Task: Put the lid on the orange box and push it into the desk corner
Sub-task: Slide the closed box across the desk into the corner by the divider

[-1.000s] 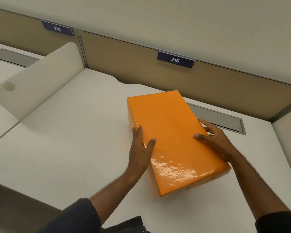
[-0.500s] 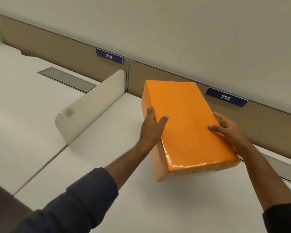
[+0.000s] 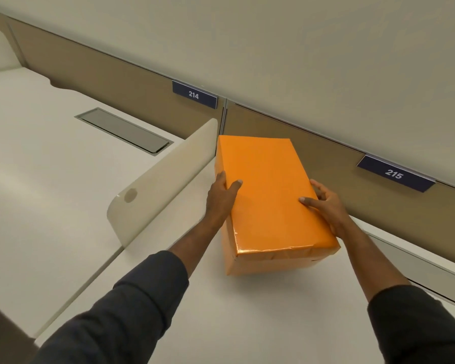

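Head view showed your left hand [image 3: 222,197] and right hand [image 3: 326,206] clamped on the lidded box [image 3: 268,195], its far end near the bench [image 3: 221,311] corner, steering it straight.

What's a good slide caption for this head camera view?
Both hands, left hand and right hand, grip the lidded glossy orange cardboard box at the desk corner beside the cream rounded divider panel.
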Demonstrator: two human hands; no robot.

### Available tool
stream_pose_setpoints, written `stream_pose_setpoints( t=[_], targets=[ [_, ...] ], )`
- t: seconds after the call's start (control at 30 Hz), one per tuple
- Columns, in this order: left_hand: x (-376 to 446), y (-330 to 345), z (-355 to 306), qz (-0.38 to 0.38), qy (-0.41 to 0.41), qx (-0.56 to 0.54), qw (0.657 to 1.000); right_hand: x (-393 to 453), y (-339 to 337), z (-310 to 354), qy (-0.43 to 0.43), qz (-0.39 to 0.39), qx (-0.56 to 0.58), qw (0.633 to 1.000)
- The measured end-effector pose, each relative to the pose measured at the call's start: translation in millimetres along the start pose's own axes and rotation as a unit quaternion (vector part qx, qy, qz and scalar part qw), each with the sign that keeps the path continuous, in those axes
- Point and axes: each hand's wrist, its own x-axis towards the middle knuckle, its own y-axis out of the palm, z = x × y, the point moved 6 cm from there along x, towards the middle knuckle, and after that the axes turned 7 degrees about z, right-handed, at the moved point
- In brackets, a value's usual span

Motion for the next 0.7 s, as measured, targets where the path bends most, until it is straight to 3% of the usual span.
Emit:
stream_pose_setpoints(
  t=[0.57, 0.7],
  targets=[
    [27.3, -5.5, 48.9, -0.022, -0.045, 0.046, 0.998, 44.2, 33.5, -44.9, 0.017, 0.013, -0.035, 0.999],
    [25.6, 3.1, 43.5, -0.023, -0.051, 0.164, 0.985, 37.6, 38.6, -25.3, -0.063, -0.002, -0.191, 0.979]
  ],
)
